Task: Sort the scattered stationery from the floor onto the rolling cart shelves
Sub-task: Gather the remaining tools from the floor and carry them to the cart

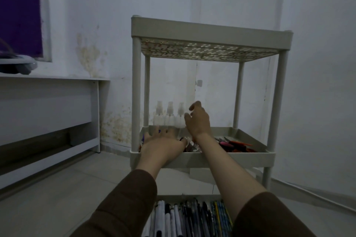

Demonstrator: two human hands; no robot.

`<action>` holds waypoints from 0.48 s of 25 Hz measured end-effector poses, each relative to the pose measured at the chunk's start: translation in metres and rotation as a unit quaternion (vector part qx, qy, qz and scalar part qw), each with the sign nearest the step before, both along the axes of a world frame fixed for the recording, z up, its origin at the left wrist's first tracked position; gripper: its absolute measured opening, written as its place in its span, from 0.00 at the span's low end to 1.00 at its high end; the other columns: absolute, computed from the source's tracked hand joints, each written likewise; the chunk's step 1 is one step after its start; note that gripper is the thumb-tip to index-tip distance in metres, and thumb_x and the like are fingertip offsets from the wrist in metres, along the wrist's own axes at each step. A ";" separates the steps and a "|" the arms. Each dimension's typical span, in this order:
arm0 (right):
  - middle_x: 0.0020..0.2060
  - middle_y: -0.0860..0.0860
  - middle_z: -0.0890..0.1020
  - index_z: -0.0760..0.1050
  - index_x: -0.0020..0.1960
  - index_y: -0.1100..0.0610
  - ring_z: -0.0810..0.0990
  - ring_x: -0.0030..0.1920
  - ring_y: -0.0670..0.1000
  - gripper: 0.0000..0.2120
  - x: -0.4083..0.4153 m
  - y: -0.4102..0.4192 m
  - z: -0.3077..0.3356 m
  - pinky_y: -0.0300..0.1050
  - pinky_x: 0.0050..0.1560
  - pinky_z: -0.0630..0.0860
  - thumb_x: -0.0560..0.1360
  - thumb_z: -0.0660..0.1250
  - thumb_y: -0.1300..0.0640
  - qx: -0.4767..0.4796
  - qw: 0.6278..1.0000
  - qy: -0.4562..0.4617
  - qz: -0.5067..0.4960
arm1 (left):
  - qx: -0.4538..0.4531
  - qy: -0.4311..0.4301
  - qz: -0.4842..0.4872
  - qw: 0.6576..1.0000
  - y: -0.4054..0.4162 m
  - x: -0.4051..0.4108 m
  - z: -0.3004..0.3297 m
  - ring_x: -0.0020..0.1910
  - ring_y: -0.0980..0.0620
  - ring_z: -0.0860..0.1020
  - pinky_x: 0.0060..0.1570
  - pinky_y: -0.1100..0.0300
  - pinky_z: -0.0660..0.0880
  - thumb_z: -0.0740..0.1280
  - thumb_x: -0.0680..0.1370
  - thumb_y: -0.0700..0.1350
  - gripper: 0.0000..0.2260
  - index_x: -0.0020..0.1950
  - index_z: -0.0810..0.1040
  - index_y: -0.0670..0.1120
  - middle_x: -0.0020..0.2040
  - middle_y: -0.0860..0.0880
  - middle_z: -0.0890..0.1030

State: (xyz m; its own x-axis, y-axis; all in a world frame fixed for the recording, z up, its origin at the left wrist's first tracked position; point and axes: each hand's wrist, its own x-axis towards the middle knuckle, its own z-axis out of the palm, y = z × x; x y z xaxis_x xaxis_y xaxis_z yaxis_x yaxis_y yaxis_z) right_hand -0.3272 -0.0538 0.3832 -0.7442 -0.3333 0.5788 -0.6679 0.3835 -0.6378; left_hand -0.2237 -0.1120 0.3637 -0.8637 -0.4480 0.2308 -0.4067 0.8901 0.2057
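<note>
- Both your hands are inside the middle shelf [202,158] of the rolling cart [212,31].
- Your left hand [163,141] lies low over the shelf's left end, fingers stretched forward and relaxed, gripping nothing you can see.
- Your right hand [198,119] is raised higher, fingers loosely spread, empty, just right of three clear spray bottles [169,116] standing upright in a row.
- Right of your right hand: red and pink-handled tools [235,144], heaped on the same shelf.
- Below your forearms, the bottom shelf holds pens and markers [188,217] lying side by side.
</note>
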 end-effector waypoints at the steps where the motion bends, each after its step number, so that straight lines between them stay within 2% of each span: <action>1: 0.53 0.59 0.76 0.67 0.57 0.62 0.74 0.54 0.59 0.09 0.007 0.005 0.005 0.54 0.52 0.75 0.78 0.60 0.61 -0.050 0.998 0.047 0.009 | 0.000 0.015 0.000 1.000 -0.001 0.000 0.000 0.74 0.46 0.55 0.71 0.44 0.54 0.50 0.78 0.58 0.26 0.75 0.56 0.49 0.75 0.46 0.58; 3: 0.47 0.55 0.78 0.71 0.52 0.60 0.75 0.49 0.55 0.04 0.026 0.023 0.012 0.51 0.49 0.74 0.78 0.60 0.62 -0.082 0.984 0.150 0.050 | -0.026 0.028 -0.008 0.999 0.000 0.002 -0.003 0.70 0.43 0.61 0.68 0.45 0.60 0.51 0.78 0.56 0.24 0.70 0.63 0.47 0.71 0.44 0.65; 5: 0.41 0.52 0.77 0.72 0.49 0.59 0.73 0.44 0.52 0.02 0.047 0.055 0.007 0.47 0.43 0.73 0.77 0.61 0.62 -0.048 0.962 0.259 0.078 | -0.115 0.051 -0.047 0.991 0.001 0.005 -0.003 0.63 0.43 0.68 0.62 0.47 0.67 0.52 0.78 0.52 0.17 0.59 0.71 0.46 0.62 0.43 0.72; 6: 0.39 0.51 0.77 0.73 0.48 0.59 0.73 0.41 0.51 0.02 0.057 0.075 0.002 0.46 0.40 0.72 0.76 0.62 0.62 -0.016 0.947 0.311 0.083 | -0.155 0.086 -0.071 0.982 0.001 0.007 -0.002 0.60 0.43 0.70 0.60 0.49 0.69 0.54 0.78 0.50 0.13 0.55 0.73 0.46 0.58 0.44 0.74; 8: 0.35 0.51 0.77 0.73 0.46 0.59 0.73 0.36 0.50 0.02 0.075 0.124 -0.016 0.44 0.34 0.71 0.75 0.62 0.61 0.065 0.917 0.382 0.091 | -0.191 0.202 -0.114 0.954 0.002 0.012 0.000 0.58 0.43 0.71 0.59 0.50 0.67 0.56 0.78 0.46 0.12 0.54 0.76 0.44 0.56 0.43 0.76; 10: 0.34 0.49 0.77 0.74 0.46 0.59 0.73 0.34 0.48 0.03 0.085 0.176 -0.036 0.43 0.32 0.71 0.75 0.63 0.60 0.162 0.902 0.386 0.102 | -0.215 0.330 -0.131 0.910 0.011 0.018 -0.002 0.54 0.41 0.73 0.54 0.49 0.66 0.55 0.76 0.43 0.13 0.52 0.77 0.42 0.51 0.40 0.78; 12: 0.34 0.47 0.75 0.74 0.49 0.57 0.71 0.33 0.46 0.04 0.088 0.224 -0.056 0.44 0.32 0.73 0.76 0.63 0.58 0.253 0.906 0.329 0.084 | -0.196 0.424 -0.162 0.869 0.039 0.022 -0.014 0.49 0.40 0.73 0.48 0.49 0.66 0.56 0.76 0.41 0.10 0.47 0.76 0.42 0.44 0.40 0.77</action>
